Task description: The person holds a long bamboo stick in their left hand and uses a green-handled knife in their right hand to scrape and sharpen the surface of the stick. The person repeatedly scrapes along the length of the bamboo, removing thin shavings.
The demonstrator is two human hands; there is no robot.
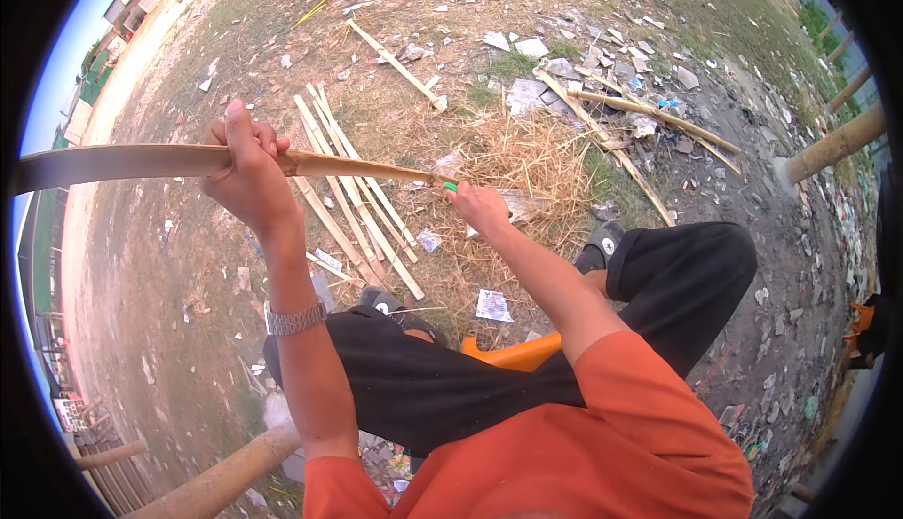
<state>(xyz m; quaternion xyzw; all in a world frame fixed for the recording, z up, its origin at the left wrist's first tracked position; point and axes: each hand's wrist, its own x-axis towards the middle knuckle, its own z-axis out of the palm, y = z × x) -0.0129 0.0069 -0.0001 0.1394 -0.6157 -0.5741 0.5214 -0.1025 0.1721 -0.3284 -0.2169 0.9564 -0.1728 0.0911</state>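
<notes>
My left hand [246,166] is closed around a long split bamboo strip [357,167], thumb raised along its upper side. The strip runs from the far left edge across to my right hand [480,207]. That hand is closed on a green-handled tool [451,187], right at the strip's far right end. Most of the tool is hidden by my fingers, and its blade, if any, cannot be made out. Below my right hand spreads a heap of thin bamboo shavings [536,164].
Several pale bamboo strips [350,201] lie on the ground beyond my left knee. More bamboo pieces [611,138] rest among broken tiles at the right. An orange seat [515,353] shows between my legs. Thick bamboo poles [218,472] stand at lower left and far right [837,146].
</notes>
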